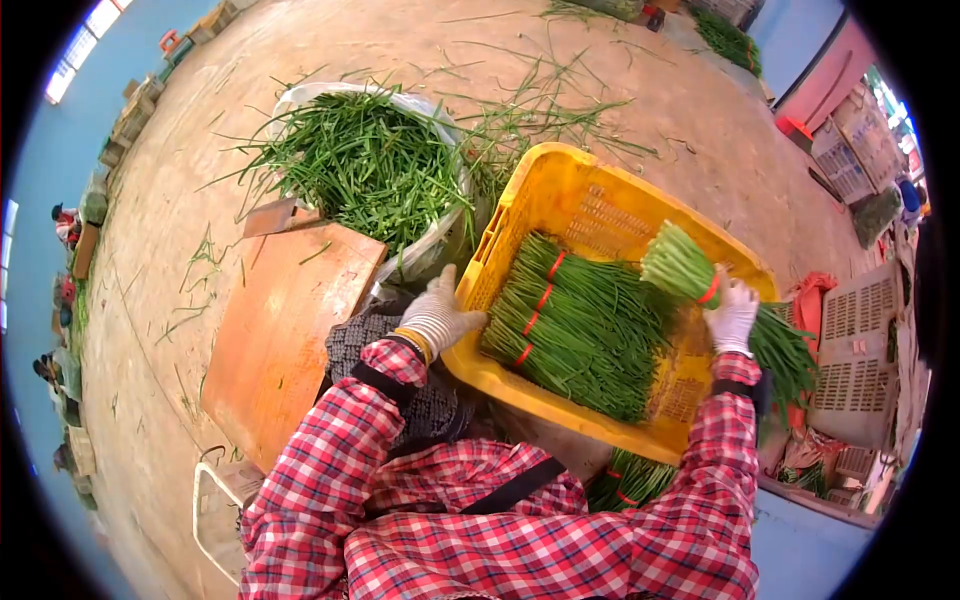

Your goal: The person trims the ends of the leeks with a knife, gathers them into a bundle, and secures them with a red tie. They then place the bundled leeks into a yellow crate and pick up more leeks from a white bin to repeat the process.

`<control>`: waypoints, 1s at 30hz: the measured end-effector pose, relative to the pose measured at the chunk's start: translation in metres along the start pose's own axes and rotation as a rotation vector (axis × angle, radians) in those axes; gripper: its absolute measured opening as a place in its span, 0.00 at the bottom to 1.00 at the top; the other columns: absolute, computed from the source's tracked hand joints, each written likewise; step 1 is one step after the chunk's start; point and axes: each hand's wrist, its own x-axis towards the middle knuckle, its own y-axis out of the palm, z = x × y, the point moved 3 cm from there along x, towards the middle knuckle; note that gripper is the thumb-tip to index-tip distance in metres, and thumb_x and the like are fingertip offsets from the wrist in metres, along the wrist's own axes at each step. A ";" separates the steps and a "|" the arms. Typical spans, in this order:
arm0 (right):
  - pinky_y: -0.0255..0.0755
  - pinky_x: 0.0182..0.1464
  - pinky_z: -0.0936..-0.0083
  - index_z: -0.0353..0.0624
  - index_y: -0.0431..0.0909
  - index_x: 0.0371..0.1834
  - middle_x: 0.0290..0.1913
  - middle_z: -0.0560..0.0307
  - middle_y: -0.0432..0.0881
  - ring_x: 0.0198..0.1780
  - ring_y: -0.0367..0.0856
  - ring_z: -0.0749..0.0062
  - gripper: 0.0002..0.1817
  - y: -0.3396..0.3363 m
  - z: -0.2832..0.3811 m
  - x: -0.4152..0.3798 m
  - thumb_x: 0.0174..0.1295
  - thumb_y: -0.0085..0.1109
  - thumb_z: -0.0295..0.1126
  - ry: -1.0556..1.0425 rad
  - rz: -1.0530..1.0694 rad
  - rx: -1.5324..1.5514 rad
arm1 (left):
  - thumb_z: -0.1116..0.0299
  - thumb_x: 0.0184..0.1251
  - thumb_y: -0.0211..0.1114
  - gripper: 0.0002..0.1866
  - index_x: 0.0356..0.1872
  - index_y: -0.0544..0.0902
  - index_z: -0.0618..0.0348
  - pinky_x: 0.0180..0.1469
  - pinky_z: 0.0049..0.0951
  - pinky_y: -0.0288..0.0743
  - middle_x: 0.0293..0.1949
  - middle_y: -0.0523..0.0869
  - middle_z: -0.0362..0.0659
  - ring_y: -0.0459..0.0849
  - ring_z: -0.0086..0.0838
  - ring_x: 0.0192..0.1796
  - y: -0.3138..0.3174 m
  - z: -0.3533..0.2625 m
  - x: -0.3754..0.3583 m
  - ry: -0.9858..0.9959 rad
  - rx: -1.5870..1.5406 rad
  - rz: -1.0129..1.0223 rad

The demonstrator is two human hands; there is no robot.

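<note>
A yellow plastic crate [620, 432] stands in front of me, tilted in the view. Inside it, on the left, lie several bundles of green stalks [580, 325] with red bands. My gloved left hand [440, 315] rests on the crate's left rim, its fingers pointing up and to the side. In my gloved right hand [732, 315] is another banded bundle [680, 262], held over the right side of the crate. Its pale ends point up and left, and its green tips hang past the crate's right rim.
A white sack [450, 130] full of loose stalks stands left of the crate, beside a slanted wooden board [290, 320]. Stalks litter the floor [500, 35]. More crates [850, 330] are at the right. Banded bundles [632, 480] lie near my body. People are at the far left.
</note>
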 end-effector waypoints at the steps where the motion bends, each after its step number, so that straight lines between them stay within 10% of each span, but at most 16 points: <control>1: 0.59 0.58 0.59 0.60 0.64 0.63 0.44 0.52 0.74 0.50 0.73 0.60 0.48 0.019 0.012 0.004 0.29 0.77 0.36 -0.016 -0.030 -0.030 | 0.51 0.52 0.66 0.52 0.70 0.44 0.61 0.62 0.37 0.66 0.64 0.63 0.61 0.70 0.51 0.62 0.007 -0.001 0.008 -0.019 0.006 0.083; 7: 0.60 0.58 0.59 0.61 0.67 0.61 0.46 0.53 0.74 0.51 0.73 0.61 0.45 0.083 0.090 0.050 0.31 0.76 0.36 -0.075 -0.001 0.045 | 0.65 0.59 0.61 0.43 0.70 0.42 0.60 0.52 0.42 0.72 0.53 0.73 0.66 0.77 0.55 0.51 0.032 0.012 0.045 -0.018 0.036 0.089; 25: 0.53 0.66 0.53 0.66 0.49 0.71 0.62 0.57 0.63 0.65 0.60 0.60 0.55 0.283 0.219 0.087 0.38 0.74 0.46 0.123 0.358 0.068 | 0.67 0.60 0.61 0.36 0.67 0.52 0.58 0.38 0.43 0.76 0.42 0.79 0.65 0.82 0.54 0.37 0.024 0.008 0.047 -0.055 -0.036 0.063; 30: 0.51 0.66 0.48 0.63 0.44 0.72 0.67 0.51 0.58 0.68 0.55 0.53 0.53 0.233 0.222 0.095 0.45 0.70 0.45 0.039 0.561 0.092 | 0.67 0.60 0.60 0.36 0.67 0.53 0.58 0.37 0.43 0.76 0.42 0.79 0.64 0.81 0.53 0.35 0.023 0.005 0.046 -0.015 -0.063 0.025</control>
